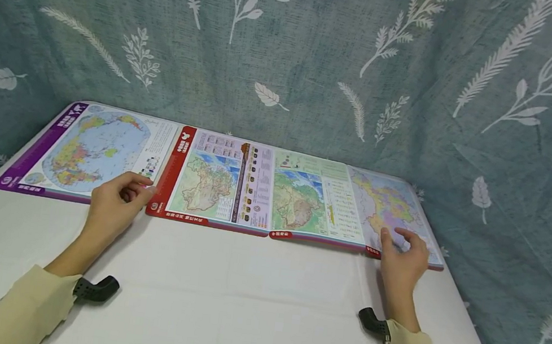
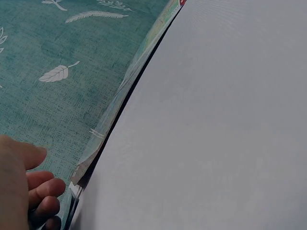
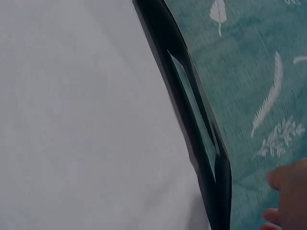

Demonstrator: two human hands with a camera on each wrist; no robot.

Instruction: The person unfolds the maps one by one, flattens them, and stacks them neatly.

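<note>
One lining-up step is judged in hand; light edge nudges seem called for. Left hand (image 1: 116, 205) is placed at the lower-left corner of the red-edged map (image 1: 210, 184), fingers narrowly parted; right hand (image 1: 405, 266) well right of it, over the end panel (image 1: 387, 199), fingers wider. Nothing is seen held. Purple-edged map (image 1: 105, 147) is laid just left. No container is seen.

World map (image 1: 100, 146) left of China map (image 1: 298, 200) on table (image 1: 242, 293), curtain (image 1: 307, 73) behind

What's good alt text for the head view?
A person's left hand is by the near left corner of red-edged map panels, the right hand by their right end. A purple-edged map lies left of them on the white table.
</note>
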